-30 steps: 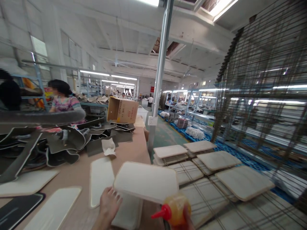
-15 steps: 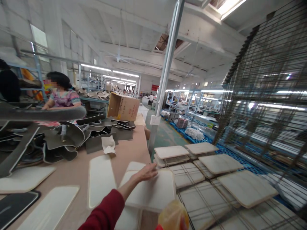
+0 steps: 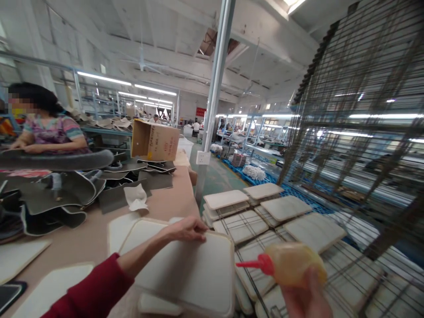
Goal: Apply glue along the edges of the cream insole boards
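My left hand (image 3: 188, 229), in a dark red sleeve, is closed over the far edge of a white panel (image 3: 185, 274) with rounded corners and a yellowish rim. This panel overlaps other pale panels at the table's right side. To its right, my right hand (image 3: 306, 296) grips a squeeze bottle (image 3: 294, 263) of yellowish liquid. The bottle lies on its side in the hand, its red nozzle (image 3: 255, 263) pointing left toward the panel's right edge. Beneath the bottle are more white panels (image 3: 241, 226) on wire racks.
Dark grey pieces with pale edges (image 3: 62, 187) are heaped on the brown table (image 3: 165, 203), near a crumpled white piece (image 3: 135, 197) and an open cardboard box (image 3: 155, 140). A co-worker (image 3: 53, 123) sits at left. A metal post (image 3: 217, 75) and upright wire racks (image 3: 357, 88) stand ahead and right.
The bottle has risen from the bottom edge and moved right, now fully in view with its nozzle leftward. My left hand has shifted left with the panel, and the view has turned slightly right.
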`<action>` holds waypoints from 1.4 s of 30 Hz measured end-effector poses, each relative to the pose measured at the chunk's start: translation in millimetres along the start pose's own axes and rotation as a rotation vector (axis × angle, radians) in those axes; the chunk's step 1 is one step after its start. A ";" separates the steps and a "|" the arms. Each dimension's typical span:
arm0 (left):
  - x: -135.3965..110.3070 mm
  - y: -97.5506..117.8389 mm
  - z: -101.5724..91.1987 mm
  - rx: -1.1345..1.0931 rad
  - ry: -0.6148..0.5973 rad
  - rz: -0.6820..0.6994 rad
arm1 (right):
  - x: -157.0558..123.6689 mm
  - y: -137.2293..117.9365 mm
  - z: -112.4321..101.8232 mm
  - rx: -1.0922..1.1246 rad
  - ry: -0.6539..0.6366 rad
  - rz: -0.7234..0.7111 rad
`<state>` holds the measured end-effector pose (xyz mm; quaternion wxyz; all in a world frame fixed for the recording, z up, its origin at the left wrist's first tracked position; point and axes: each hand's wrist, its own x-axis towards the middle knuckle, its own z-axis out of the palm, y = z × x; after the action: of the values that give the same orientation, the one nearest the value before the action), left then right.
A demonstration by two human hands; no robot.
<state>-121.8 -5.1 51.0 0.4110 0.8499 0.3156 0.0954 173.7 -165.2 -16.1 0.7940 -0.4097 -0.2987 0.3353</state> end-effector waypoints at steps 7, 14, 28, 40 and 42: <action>-25.0 44.0 -10.0 -0.042 -0.123 0.000 | 6.7 -50.0 30.4 0.134 0.145 -0.034; -29.5 52.8 -8.9 -0.167 -0.153 0.051 | 5.1 -52.7 16.3 0.067 0.049 -0.057; -36.4 65.4 -11.3 -0.241 -0.177 0.008 | -8.9 -62.2 -0.8 0.053 0.098 0.069; -37.8 58.3 -9.7 -0.355 -0.196 -0.031 | -38.1 -62.7 7.3 -0.083 0.052 0.013; -38.7 56.4 -9.7 -0.380 -0.190 -0.043 | -38.5 -58.5 5.3 -0.104 0.041 0.003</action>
<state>-130.3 -48.7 103.9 0.5937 0.7554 0.2699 0.0637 163.7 -218.4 28.6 0.7771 -0.4575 -0.2988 0.3121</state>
